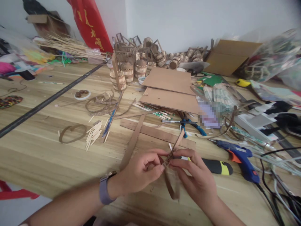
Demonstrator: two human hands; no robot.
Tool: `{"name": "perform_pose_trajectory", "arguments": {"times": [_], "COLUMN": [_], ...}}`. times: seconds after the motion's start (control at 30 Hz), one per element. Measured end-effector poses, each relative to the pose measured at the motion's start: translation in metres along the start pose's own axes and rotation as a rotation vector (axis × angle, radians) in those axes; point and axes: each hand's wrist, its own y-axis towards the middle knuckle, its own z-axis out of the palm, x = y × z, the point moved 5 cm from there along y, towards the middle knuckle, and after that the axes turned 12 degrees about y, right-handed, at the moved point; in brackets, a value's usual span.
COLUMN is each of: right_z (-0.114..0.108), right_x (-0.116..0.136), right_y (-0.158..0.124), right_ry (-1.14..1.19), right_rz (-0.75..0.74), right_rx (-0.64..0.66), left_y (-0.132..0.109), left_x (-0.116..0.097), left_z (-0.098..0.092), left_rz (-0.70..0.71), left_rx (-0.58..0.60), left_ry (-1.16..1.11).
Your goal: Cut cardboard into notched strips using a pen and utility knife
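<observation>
Between both hands I hold a narrow brown cardboard strip (172,188), its lower part bent into a loop below my fingers. Its ridged edge shows where I pinch it. My left hand (143,169), with a watch on the wrist, closes thumb and forefinger on the left side of the strip. My right hand (195,172) pinches the same strip from the right, fingers close to the left fingertips. Just behind the right hand lies a black and yellow handle (217,166). Flat cardboard strips (160,133) lie beyond my hands. The fingers partly cover the pinched section.
A blue glue gun (237,157) and cables lie at right. Blue-handled pliers (194,125) rest near cardboard sheets (170,97). Short wooden sticks (94,135), a curled strip (72,133) and a white dish (82,94) lie at left. Several small wooden buckets (118,81) stand at the back.
</observation>
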Motion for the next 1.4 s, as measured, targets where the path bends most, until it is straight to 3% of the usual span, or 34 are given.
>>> {"name": "perform_pose_trajectory", "arguments": {"times": [0.17, 0.27, 0.37, 0.47, 0.53, 0.6, 0.8, 1.03, 1.13, 1.23, 1.4], "right_z": [-0.008, -0.005, -0.002, 0.007, 0.012, 0.014, 0.018, 0.030, 0.033, 0.033, 0.028], "right_x": [-0.025, -0.027, -0.014, -0.002, 0.000, -0.001, -0.015, -0.028, -0.026, -0.025, -0.020], "right_y": [0.001, 0.000, -0.006, -0.016, -0.021, -0.022, -0.011, -0.020, -0.023, -0.019, -0.012], "right_ry": [0.352, 0.421, 0.283, 0.236, 0.269, 0.323, 0.658, 1.047, 1.130, 1.061, 0.872], "right_rz": [0.317, 0.360, 0.234, 0.102, 0.086, 0.122, 0.431, 0.880, 0.963, 0.878, 0.563], "right_rx": [-0.232, -0.272, -0.223, -0.041, 0.039, 0.032, -0.164, -0.182, -0.176, -0.116, -0.117], "left_y": [0.001, 0.002, 0.003, 0.004, 0.005, 0.005, 0.002, 0.002, 0.002, 0.002, 0.001], "left_x": [0.004, 0.006, 0.011, 0.013, 0.012, 0.011, -0.001, -0.007, -0.008, -0.007, -0.004], "left_z": [0.001, 0.003, 0.008, 0.011, 0.011, 0.012, 0.008, 0.007, 0.008, 0.006, 0.006], "left_rz": [0.024, 0.015, -0.087, -0.130, -0.115, -0.107, 0.035, 0.126, 0.153, 0.142, 0.100], "left_rx": [0.028, 0.075, 0.166, 0.194, 0.174, 0.163, 0.158, 0.229, 0.243, 0.200, 0.162], "left_ry": [-0.084, -0.122, -0.192, -0.205, -0.167, -0.133, 0.032, 0.057, 0.069, 0.084, 0.102]}}
